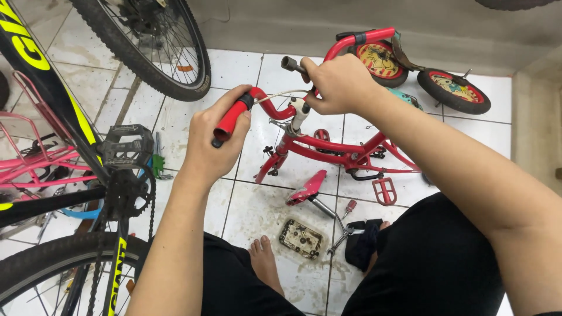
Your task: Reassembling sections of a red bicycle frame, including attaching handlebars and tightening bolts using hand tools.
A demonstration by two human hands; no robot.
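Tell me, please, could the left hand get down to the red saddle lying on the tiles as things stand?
Probably yes, once freed. The left hand is wrapped around the red handlebar grip, so it must let go first. The red saddle lies on bare tile below the frame, with nothing over it.

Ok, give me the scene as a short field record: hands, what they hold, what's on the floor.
left hand: wrapped around the red grip at one end of the handlebar
right hand: closed on the handlebar's other side, near the stem
bike frame: small, red, lying on the tiled floor
saddle: red, on the floor by the frame
tray: small parts inside, near a bare foot
training wheels: behind the frame
black bicycle: at left, pedal and chainring visible
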